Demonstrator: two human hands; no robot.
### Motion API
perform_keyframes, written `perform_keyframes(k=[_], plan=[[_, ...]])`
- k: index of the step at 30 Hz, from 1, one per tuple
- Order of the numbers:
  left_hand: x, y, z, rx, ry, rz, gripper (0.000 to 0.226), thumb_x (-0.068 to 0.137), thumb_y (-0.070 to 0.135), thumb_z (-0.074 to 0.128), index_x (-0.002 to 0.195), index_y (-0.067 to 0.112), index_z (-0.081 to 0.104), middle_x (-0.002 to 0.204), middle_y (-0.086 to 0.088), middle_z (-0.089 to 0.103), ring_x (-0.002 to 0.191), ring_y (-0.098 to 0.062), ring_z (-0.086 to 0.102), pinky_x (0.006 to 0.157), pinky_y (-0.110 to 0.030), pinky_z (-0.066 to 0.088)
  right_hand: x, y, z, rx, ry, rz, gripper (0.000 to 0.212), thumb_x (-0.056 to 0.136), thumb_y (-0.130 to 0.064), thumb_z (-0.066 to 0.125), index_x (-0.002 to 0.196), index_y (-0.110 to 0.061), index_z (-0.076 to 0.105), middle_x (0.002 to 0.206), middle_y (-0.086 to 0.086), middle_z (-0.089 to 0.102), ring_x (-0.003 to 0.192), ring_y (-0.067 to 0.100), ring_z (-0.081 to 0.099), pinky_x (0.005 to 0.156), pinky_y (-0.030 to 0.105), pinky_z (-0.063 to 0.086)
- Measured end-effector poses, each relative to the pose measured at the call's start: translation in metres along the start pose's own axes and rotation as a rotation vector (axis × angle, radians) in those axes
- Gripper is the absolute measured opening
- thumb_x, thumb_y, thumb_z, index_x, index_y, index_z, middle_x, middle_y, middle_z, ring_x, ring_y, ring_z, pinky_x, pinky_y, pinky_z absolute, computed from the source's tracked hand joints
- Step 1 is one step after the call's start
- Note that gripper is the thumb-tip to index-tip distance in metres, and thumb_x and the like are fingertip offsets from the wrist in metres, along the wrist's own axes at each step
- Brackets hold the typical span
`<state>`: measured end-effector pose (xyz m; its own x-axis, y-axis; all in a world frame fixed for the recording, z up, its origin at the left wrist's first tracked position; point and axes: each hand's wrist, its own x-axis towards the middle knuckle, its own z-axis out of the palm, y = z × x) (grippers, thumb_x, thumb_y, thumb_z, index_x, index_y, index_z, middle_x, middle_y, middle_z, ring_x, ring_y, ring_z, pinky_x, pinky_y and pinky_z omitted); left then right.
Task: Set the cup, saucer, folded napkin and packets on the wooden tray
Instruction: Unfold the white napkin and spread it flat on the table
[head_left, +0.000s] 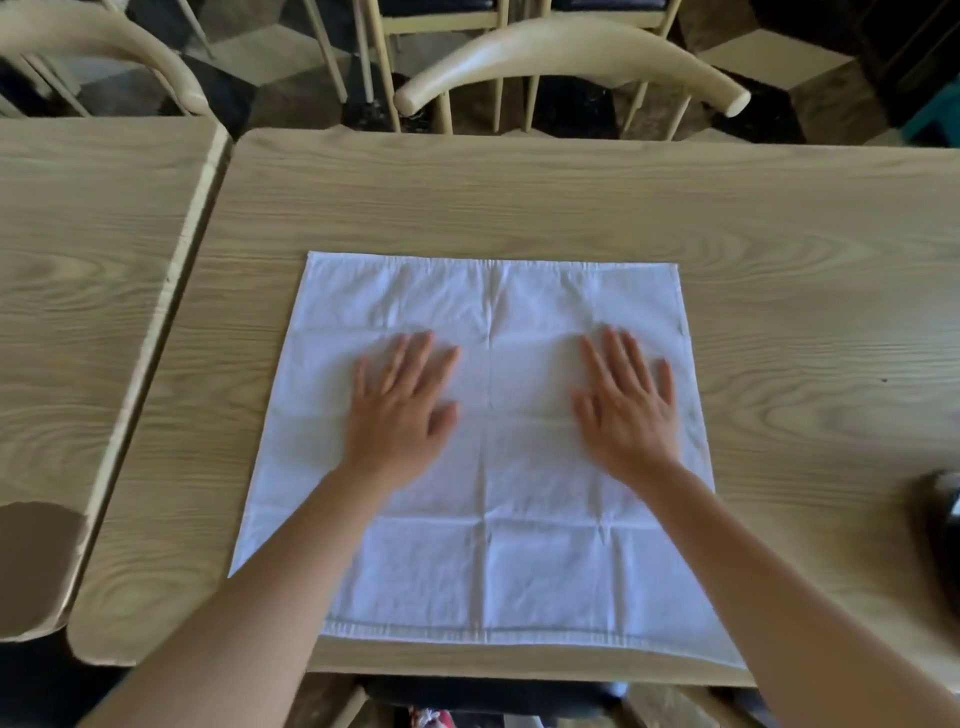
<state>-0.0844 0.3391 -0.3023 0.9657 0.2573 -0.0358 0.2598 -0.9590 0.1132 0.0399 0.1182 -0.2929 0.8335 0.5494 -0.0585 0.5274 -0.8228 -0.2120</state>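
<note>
Writing: none readable anywhere in view.
Napkin (488, 447): white cloth, spread open and flat on the near half of the table, square, hemmed edges, grid of fold creases; near hem lies along the table's near edge.
Left hand (400, 410): palm down, flat on the napkin left of the centre crease, fingers spread wide, gripping nothing.
Right hand (626, 408): palm down, flat on the napkin right of the crease, fingers splayed, gripping nothing.
Table (519, 202): pale wood-grain top, rounded corners.
Second table (93, 260): same finish, just beside on the left.
Chair (571, 57): far side, curved pale wooden back rail, thin spindles.
Dark object (943, 530): right edge, cut off; cannot identify.
</note>
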Motion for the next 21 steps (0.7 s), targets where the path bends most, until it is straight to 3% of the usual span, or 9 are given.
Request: perform_keyframes(k=[4, 7, 9, 12, 15, 17, 21], plan=[[0.001, -0.049, -0.007, -0.021, 0.022, -0.222, 0.066, 0.083, 0.046, 0.020, 0.144, 0.021, 0.027, 0.154, -0.007, 0.024, 0.142, -0.022, 0.022, 0.109, -0.058, 0.017, 0.002, 0.038, -0.009, -0.068, -0.005, 0.079, 0.072, 0.083, -0.050, 0.012, 0.147, -0.018, 0.016, 0.156, 0.004, 0.015, 0.144, 0.019, 0.011, 0.115, 0.045, 0.011], [0.017, -0.058, -0.017, -0.033, 0.022, -0.363, 0.080, 0.077, 0.056, 0.008, 0.147, 0.018, 0.015, 0.157, -0.003, 0.011, 0.144, -0.017, 0.010, 0.110, -0.059, 0.003, 0.011, 0.034, -0.013, -0.105, -0.012, 0.110, 0.075, 0.083, -0.053, 0.009, 0.147, -0.014, 0.014, 0.157, 0.004, 0.012, 0.144, 0.018, 0.006, 0.114, 0.049, 0.003], [0.034, -0.044, -0.026, -0.074, 0.070, -0.322, 0.078, 0.079, 0.058, 0.011, 0.147, 0.021, 0.012, 0.158, -0.003, 0.007, 0.145, -0.016, 0.005, 0.109, -0.060, -0.002, 0.023, 0.019, -0.015, -0.108, 0.028, 0.070, 0.073, 0.084, -0.052, 0.013, 0.147, -0.015, 0.015, 0.157, 0.007, 0.014, 0.144, 0.021, 0.006, 0.112, 0.054, 0.004], [0.062, -0.006, -0.030, -0.042, 0.145, -0.022, 0.065, 0.085, 0.051, 0.026, 0.145, 0.025, 0.024, 0.155, -0.006, 0.021, 0.143, -0.023, 0.017, 0.107, -0.063, 0.005, 0.049, -0.018, -0.012, -0.038, 0.013, -0.066, 0.069, 0.083, -0.051, 0.011, 0.147, -0.023, 0.013, 0.157, 0.004, 0.010, 0.145, 0.021, 0.003, 0.112, 0.055, 0.002], [0.080, 0.020, -0.019, 0.036, 0.063, 0.157, 0.062, 0.086, 0.053, 0.026, 0.143, 0.031, 0.027, 0.154, -0.003, 0.025, 0.142, -0.022, 0.020, 0.106, -0.065, 0.010, 0.070, -0.043, 0.000, -0.022, -0.049, -0.158, 0.064, 0.087, -0.050, 0.015, 0.147, -0.027, 0.013, 0.158, 0.002, 0.007, 0.145, 0.019, 0.001, 0.113, 0.053, 0.000], [0.084, 0.013, -0.009, 0.061, -0.033, 0.122, 0.066, 0.082, 0.060, 0.018, 0.144, 0.037, 0.019, 0.157, 0.002, 0.016, 0.144, -0.021, 0.011, 0.106, -0.068, 0.009, 0.080, -0.038, 0.004, -0.022, -0.071, -0.158, 0.059, 0.092, -0.049, 0.026, 0.146, -0.030, 0.014, 0.158, 0.002, 0.007, 0.145, 0.018, 0.002, 0.113, 0.051, 0.000], [0.084, -0.039, -0.009, 0.023, -0.035, -0.062, 0.075, 0.075, 0.067, 0.015, 0.144, 0.039, 0.015, 0.158, 0.002, 0.007, 0.145, -0.023, 0.005, 0.106, -0.065, 0.007, 0.094, 0.009, -0.003, -0.035, -0.016, -0.025, 0.063, 0.091, -0.049, 0.029, 0.147, -0.028, 0.011, 0.158, 0.001, 0.006, 0.144, 0.016, 0.002, 0.114, 0.049, 0.000]])
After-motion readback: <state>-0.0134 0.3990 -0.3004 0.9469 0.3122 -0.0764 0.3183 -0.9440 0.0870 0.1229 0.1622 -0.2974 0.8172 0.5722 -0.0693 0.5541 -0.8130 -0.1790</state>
